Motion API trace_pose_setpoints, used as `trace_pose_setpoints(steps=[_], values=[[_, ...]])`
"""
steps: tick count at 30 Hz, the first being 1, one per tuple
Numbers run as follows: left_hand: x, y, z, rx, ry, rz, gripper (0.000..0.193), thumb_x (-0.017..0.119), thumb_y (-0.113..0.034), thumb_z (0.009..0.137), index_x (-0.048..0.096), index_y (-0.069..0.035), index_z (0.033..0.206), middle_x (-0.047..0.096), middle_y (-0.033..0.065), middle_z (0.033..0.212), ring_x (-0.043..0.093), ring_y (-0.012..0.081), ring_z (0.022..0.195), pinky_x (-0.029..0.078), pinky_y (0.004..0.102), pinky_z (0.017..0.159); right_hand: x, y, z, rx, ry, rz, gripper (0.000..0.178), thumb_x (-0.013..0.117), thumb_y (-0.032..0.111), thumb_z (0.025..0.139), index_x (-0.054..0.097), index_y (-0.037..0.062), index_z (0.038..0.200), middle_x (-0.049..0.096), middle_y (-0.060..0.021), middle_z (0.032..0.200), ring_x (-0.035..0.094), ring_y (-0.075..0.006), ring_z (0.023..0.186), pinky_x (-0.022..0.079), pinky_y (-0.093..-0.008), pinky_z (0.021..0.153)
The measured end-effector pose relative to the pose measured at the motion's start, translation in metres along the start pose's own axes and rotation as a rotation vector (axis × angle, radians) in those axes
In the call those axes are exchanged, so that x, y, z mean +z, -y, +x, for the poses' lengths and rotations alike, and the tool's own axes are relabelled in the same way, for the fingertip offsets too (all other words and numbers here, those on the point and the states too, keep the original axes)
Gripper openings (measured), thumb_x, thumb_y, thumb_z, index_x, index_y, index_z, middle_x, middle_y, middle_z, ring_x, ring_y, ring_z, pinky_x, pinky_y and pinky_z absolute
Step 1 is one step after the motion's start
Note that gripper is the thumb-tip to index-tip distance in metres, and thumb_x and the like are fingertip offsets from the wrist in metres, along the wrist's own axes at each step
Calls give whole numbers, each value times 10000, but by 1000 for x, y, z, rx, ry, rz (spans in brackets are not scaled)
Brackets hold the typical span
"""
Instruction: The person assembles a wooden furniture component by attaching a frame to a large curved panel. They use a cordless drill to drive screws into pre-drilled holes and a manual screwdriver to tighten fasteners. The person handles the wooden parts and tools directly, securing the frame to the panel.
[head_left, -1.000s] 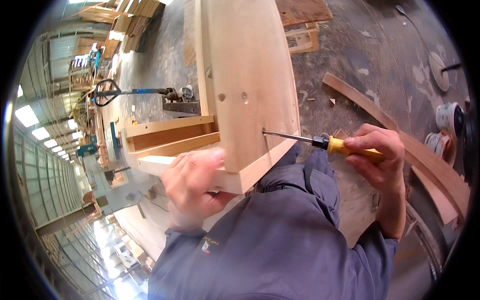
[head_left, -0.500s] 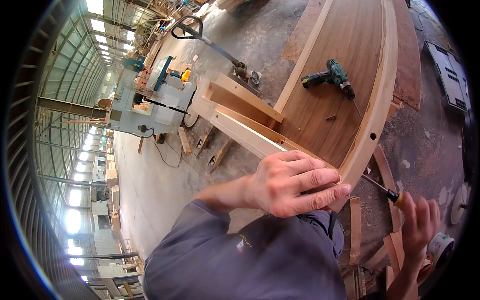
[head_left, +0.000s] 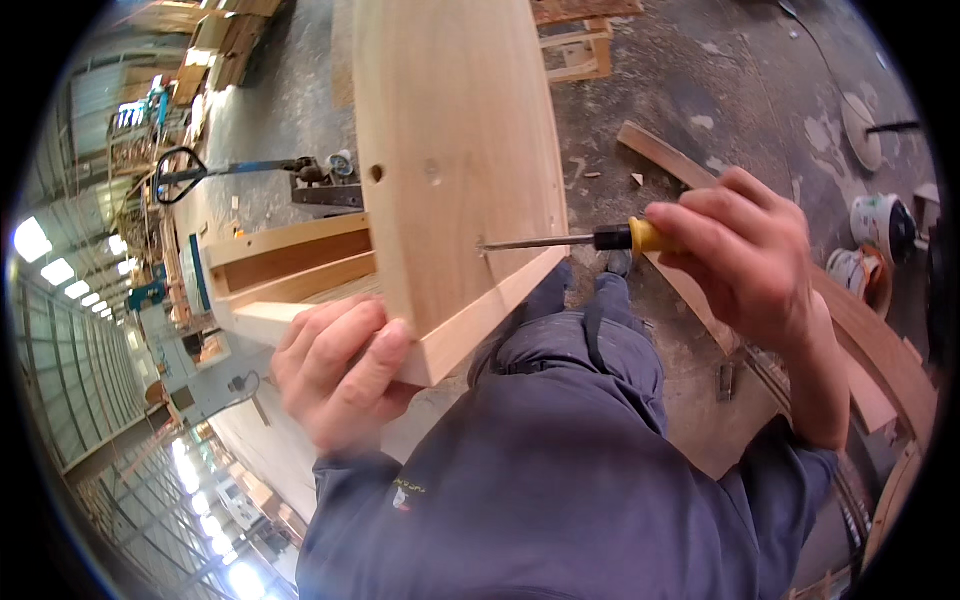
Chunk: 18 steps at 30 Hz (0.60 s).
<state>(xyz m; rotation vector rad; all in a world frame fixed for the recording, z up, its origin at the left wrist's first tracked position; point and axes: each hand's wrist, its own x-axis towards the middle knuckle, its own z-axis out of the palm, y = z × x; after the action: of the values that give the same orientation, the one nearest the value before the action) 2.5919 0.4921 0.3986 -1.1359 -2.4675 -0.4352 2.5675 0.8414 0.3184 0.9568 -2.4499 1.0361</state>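
Here, the right hand (head_left: 745, 245) gripped a screwdriver (head_left: 611, 238). The left hand (head_left: 338, 368) clasped a likely rigid frame (head_left: 458, 120) at its handiest corner (head_left: 436, 358).

Impossible to see the butt of the yellow-handled screwdriver (head_left: 612, 237), hidden inside the right hand (head_left: 742, 250), or the far end of the wooden board (head_left: 455, 110), past the top edge; hard to make out the shirt's (head_left: 560, 480) tiny emblem (head_left: 402, 498).

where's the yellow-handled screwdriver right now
In the head view, the yellow-handled screwdriver is right of centre in the right grip, its tip at the pale wooden board.
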Motion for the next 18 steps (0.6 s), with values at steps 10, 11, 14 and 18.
trace_pose_setpoints(steps=[10, 11, 14, 18], values=[[1, -13, 12, -218, 139, 172, 466, 887, -280, 696, 667, 21, 976, 716, 155, 849, 701, 290, 728, 541, 355, 660, 148, -51, -141, 894, 45, 633, 276, 755, 95, 891, 757, 30, 1160, 773, -146, 964, 714, -167, 816, 554, -322, 752], [-2, -10, 13, -209, 165, 168, 374, 851, -204, 727, 661, 22, 958, 712, 158, 841, 699, 291, 701, 538, 350, 628, 152, -51, -144, 895, 51, 640, 272, 750, 93, 893, 758, 28, 1157, 773, -145, 952, 713, -167, 807, 552, -319, 750], [-13, -3, 12, -195, 228, 159, 318, 813, -171, 729, 666, 21, 936, 705, 150, 810, 694, 290, 686, 529, 346, 613, 161, -50, -146, 887, 66, 663, 264, 740, 98, 896, 759, 26, 1149, 772, -137, 920, 701, -160, 781, 543, -312, 730], [-10, 1, 7, -241, 224, 122, 282, 792, -157, 728, 674, 22, 912, 702, 152, 798, 689, 285, 692, 518, 338, 634, 153, -54, -141, 976, 171, 708, 266, 732, 150, 920, 758, 21, 1151, 753, -113, 864, 680, -138, 754, 537, -310, 708]])
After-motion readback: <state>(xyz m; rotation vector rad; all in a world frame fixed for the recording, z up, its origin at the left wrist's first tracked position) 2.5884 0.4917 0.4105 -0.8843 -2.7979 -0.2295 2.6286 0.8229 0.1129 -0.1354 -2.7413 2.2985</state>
